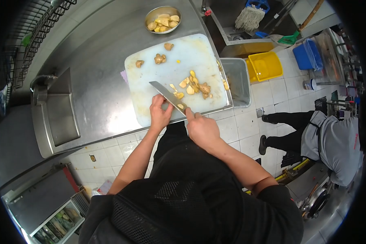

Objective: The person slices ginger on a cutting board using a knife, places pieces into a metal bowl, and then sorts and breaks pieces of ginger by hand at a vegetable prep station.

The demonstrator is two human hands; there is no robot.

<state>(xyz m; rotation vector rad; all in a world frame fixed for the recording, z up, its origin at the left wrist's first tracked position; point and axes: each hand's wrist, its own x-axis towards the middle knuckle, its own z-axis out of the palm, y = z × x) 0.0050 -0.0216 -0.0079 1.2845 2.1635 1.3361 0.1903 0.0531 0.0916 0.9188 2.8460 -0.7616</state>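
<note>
- fingers (188,112) of the right hand (204,129) are wrapped round the handle of a kitchen knife (161,90), which they mostly hide; its broad blade slants away from that hand toward the far left, over the near part of a white cutting board (143,90);
- left-hand fingers (156,100) are bent close beside the blade, with the left hand (160,116) at the board's near edge; whether they pinch a piece of ginger cannot be told, since blade and knuckles cover the spot;
- a small pale slice (180,106) shows at the heel of the blade, near the right index finger;
- just right of the blade lie cut ginger pieces (190,89), yellow and bunched together, beside a knobbly ginger root (205,88) with its skin on;
- farther back on the board, apart from the knife, sit a brown ginger knob (160,59) and two smaller skin-on lumps;
- beyond the board, on the steel counter (97,81), a round metal bowl (153,14) holds pale peeled chunks (164,21);
- the step in hand looks like peeling or trimming ginger with the knife, judging by the mix of bare and skin-on pieces; work seems partway along;
- the next move calls for a firm hold on the small piece, left fingertips kept clear of the edge, and a short controlled stroke
</note>
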